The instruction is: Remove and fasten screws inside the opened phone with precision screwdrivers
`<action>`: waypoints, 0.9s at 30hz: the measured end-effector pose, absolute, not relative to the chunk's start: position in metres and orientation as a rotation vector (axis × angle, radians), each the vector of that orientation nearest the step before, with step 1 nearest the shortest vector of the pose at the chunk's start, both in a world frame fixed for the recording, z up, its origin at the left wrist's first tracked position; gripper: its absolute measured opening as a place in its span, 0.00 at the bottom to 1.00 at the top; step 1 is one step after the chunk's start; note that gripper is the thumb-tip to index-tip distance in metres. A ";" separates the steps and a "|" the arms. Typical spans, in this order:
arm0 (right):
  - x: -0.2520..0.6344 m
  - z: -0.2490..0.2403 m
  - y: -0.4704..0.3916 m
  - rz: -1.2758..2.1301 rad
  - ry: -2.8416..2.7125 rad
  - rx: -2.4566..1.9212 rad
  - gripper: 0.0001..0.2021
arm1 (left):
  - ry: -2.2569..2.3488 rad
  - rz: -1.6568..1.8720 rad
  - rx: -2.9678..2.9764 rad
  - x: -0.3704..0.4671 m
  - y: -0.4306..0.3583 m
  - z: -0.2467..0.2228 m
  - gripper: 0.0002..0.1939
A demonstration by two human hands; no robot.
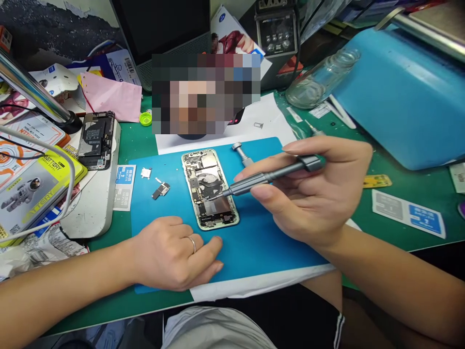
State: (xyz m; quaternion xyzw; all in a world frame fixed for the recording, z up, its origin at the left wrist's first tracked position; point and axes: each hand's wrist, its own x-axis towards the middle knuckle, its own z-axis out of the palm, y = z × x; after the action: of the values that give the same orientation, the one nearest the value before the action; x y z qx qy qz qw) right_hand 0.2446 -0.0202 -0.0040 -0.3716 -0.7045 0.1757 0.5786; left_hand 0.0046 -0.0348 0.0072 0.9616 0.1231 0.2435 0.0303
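Note:
An opened smartphone (209, 182) lies on the blue mat (250, 252), its inner boards and parts exposed. My right hand (323, 189) grips a dark grey screwdriver (250, 184) between thumb and fingers. The driver slants down to the left, its thin tip over the middle of the phone; whether it touches is unclear. My left hand (174, 254), with a ring on one finger, rests loosely curled on the mat just below the phone, nothing visible in it. Left of the phone lie a small metal plate (146, 172) and a dark small part (161, 189). Another screwdriver (241, 154) lies beyond the phone.
A glass jar (319, 80) and a blue sheet (403, 97) are at the back right. On the left, another opened phone (97, 140) sits on a white box (103, 208) beside battery packages (38, 186). A screen (163, 24) stands behind a blurred patch.

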 end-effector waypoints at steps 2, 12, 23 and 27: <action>0.244 -0.003 -0.019 0.442 -1.653 -0.867 0.20 | 0.421 0.745 2.976 0.004 -0.035 0.005 0.13; 0.240 -0.003 -0.020 0.494 -1.729 -0.774 0.29 | 0.470 0.727 2.947 0.003 -0.036 0.003 0.13; 0.240 -0.005 -0.018 0.379 -2.073 -0.614 0.41 | 0.617 0.480 2.992 0.004 -0.038 0.001 0.20; 0.238 -0.005 -0.019 0.381 -2.080 -0.627 0.40 | 0.629 0.448 2.999 0.004 -0.038 0.001 0.20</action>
State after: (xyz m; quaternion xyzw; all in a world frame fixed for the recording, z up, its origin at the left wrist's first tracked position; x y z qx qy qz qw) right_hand 0.2375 -0.0193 -0.0050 -0.2538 -0.8415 0.1542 0.4513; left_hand 0.0038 -0.0376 0.0012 0.9682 0.2030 0.1445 0.0222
